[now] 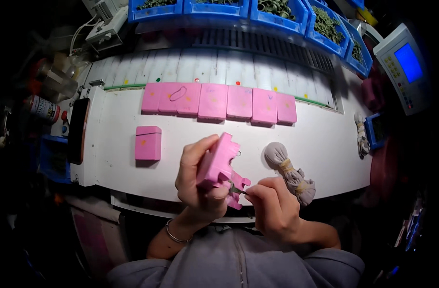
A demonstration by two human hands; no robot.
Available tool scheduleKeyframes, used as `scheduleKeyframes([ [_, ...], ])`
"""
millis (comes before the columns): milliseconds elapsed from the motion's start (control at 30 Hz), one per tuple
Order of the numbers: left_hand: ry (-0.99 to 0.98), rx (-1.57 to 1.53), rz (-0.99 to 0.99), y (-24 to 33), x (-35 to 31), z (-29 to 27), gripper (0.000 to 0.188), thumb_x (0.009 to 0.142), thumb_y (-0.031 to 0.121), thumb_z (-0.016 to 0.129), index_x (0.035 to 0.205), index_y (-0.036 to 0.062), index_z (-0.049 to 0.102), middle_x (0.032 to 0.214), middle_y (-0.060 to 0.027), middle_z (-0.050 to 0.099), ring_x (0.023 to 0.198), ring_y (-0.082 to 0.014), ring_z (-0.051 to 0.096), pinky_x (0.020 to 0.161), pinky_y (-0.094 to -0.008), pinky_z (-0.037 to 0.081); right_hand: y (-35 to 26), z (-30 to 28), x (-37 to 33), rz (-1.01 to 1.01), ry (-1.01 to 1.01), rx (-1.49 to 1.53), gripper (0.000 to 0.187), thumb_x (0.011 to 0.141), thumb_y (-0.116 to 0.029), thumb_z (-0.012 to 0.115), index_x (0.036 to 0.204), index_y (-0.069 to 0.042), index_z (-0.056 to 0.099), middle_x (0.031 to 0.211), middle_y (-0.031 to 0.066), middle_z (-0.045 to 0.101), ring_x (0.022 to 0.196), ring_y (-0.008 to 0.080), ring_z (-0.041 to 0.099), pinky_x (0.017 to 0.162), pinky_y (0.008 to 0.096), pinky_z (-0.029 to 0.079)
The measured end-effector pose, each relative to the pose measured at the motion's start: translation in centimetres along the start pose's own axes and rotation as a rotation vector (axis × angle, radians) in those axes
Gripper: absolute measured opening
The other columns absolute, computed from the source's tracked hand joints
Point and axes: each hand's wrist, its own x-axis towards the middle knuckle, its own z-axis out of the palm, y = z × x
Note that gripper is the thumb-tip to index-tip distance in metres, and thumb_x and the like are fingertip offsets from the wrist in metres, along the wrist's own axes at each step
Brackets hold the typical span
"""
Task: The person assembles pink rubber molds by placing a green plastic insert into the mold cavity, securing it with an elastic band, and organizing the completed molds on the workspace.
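My left hand (188, 177) is closed around a pink rubber mould (216, 161), held tilted above the front of the white table. Its notched edges are spread apart on the side toward my right hand. Between the parted halves shows a thin dark green wax piece (236, 190). My right hand (279, 213) pinches the outer end of that piece between thumb and fingertips. Its inner end is hidden in the mould. Left of my hands stands a single pink mould block (148, 144) with a dark line across it. A tied grey cloth pouch (287, 168) lies to the right.
Several pink mould blocks (213, 102) form a row along a green-edged strip (118, 87). Behind are blue bins (277, 24) of small green pieces. A phone (79, 130) lies at the left edge; a control box with a blue screen (405, 62) stands at right.
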Motion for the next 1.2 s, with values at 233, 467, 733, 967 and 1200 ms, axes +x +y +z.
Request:
scheduleKeyframes([
  [233, 0.019, 0.187, -0.084, -1.0, 0.7, -2.3, 0.083, 0.084, 0.068, 0.042, 0.113, -0.0087, 0.051, 0.076, -0.0092, 0.055, 0.063, -0.0118, 0.052, 0.054, -0.0242, 0.044, -0.2, -2.4, 0.8, 0.036, 0.318, -0.078, 0.018, 0.069, 0.005, 0.069, 0.085, 0.005, 0.060, 0.072, 0.0127, 0.055, 0.056, 0.0224, 0.057, 0.044, 0.0286, 0.045],
  [467, -0.488, 0.006, -0.048, 3.5, 1.6, -2.6, 0.043, 0.072, 0.020, 0.077, 0.105, -0.0042, 0.063, 0.088, -0.0118, 0.062, 0.073, -0.0173, 0.061, 0.067, -0.0258, 0.049, 0.4, -3.8, 0.7, -0.135, 0.074, -0.068, 0.028, 0.060, 0.000, 0.063, 0.087, 0.009, 0.061, 0.075, 0.0144, 0.055, 0.062, 0.0223, 0.057, 0.045, 0.0282, 0.046],
  [733, -0.468, 0.010, -0.048, 5.5, 1.0, -1.2, 0.032, 0.064, 0.001, 0.076, 0.095, -0.0015, 0.068, 0.082, -0.0106, 0.064, 0.072, -0.0193, 0.061, 0.061, -0.0273, 0.049, -1.8, -3.7, 0.1, -0.045, 0.200, -0.013, 0.023, 0.065, 0.005, 0.070, 0.086, 0.003, 0.062, 0.075, 0.0090, 0.055, 0.059, 0.0182, 0.058, 0.048, 0.0236, 0.046],
  [967, -0.463, -0.013, -0.045, 5.4, 1.0, -1.2, 0.036, 0.061, 0.000, 0.078, 0.095, -0.0023, 0.066, 0.080, -0.0096, 0.064, 0.071, -0.0192, 0.060, 0.061, -0.0270, 0.048, -1.8, -4.0, -0.2, -0.032, 0.176, 0.045, 0.027, 0.066, 0.005, 0.073, 0.089, 0.001, 0.060, 0.079, 0.0080, 0.055, 0.060, 0.0171, 0.058, 0.052, 0.0235, 0.047],
  [1200, -0.460, 0.033, -0.070, 5.5, 1.1, -0.8, 0.035, 0.060, -0.001, 0.077, 0.093, -0.0015, 0.067, 0.079, -0.0094, 0.063, 0.070, -0.0197, 0.060, 0.061, -0.0273, 0.048, -1.6, -4.0, 0.1, 0.037, 0.161, 0.084, 0.027, 0.066, 0.003, 0.075, 0.088, 0.000, 0.059, 0.078, 0.0093, 0.057, 0.059, 0.0162, 0.058, 0.050, 0.0218, 0.046],
])
